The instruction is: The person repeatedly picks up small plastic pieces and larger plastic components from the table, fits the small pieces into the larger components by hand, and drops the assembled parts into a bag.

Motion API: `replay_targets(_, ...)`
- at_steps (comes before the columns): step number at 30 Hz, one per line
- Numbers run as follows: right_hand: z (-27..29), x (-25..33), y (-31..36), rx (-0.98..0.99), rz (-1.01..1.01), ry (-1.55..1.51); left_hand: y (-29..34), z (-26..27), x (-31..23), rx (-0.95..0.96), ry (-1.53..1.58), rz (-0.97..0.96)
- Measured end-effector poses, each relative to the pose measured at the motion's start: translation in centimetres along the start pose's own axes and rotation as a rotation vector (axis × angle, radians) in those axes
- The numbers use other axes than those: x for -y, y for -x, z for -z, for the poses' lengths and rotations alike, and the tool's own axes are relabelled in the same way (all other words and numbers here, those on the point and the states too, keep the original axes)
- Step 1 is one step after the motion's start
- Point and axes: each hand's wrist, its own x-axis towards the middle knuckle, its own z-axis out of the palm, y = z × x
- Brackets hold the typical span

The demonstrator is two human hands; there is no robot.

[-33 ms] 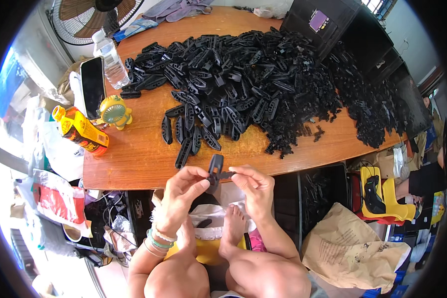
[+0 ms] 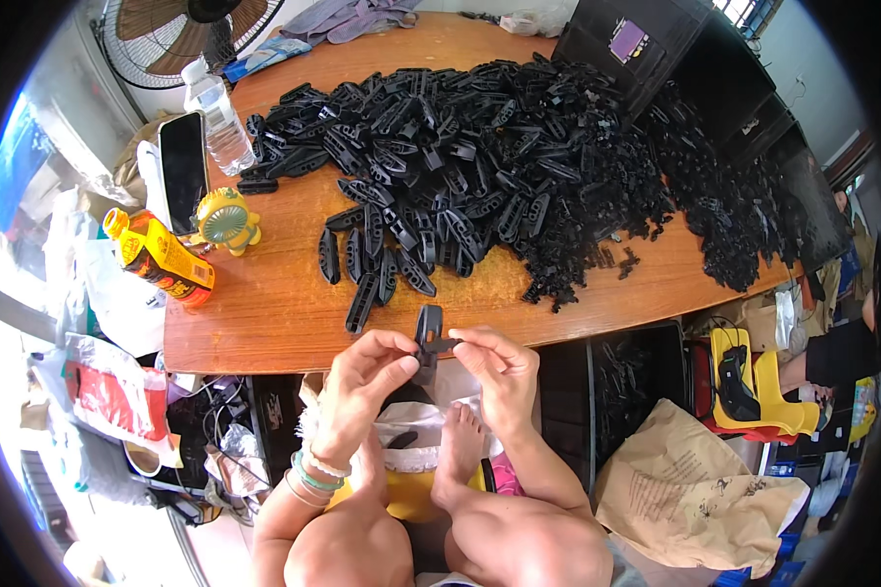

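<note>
My left hand [image 2: 370, 380] pinches a long black plastic part [image 2: 428, 321] that stands upright just off the near table edge. Between the thumb and fingers of my right hand [image 2: 499, 370] is a small dark plastic piece [image 2: 445, 344], its inner end touching the long part's side. Whether the two are joined cannot be made out. Beyond my hands, on the wooden table [image 2: 274, 333], lies a large heap of similar black parts [image 2: 411, 157], some strewn toward me. Smaller black pieces [image 2: 578, 245] are piled at its right.
At the table's left stand an orange-yellow drink bottle [image 2: 171, 259], a yellow figurine [image 2: 230, 221], a phone [image 2: 183, 171] and a clear bottle [image 2: 220, 117]. Black crates [image 2: 646, 49] rise at the back right. A brown paper sack [image 2: 690, 494] lies low right, near a yellow stool [image 2: 768, 391].
The long black part has shifted very slightly to the right with my left hand. My right hand stays almost in place, and both grips are kept.
</note>
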Motion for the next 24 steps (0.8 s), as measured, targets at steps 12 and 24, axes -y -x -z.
replay_targets(12, 0.1, 0.9, 0.0, -0.002, 0.231, 0.360, 0.5, -1.5, -1.3, 0.047, -0.211, 0.002)
replay_targets(24, 0.7, 0.1, 0.2, 0.011, 0.655, 0.847, 0.2, -1.7, -1.4, 0.003, -0.049, 0.082)
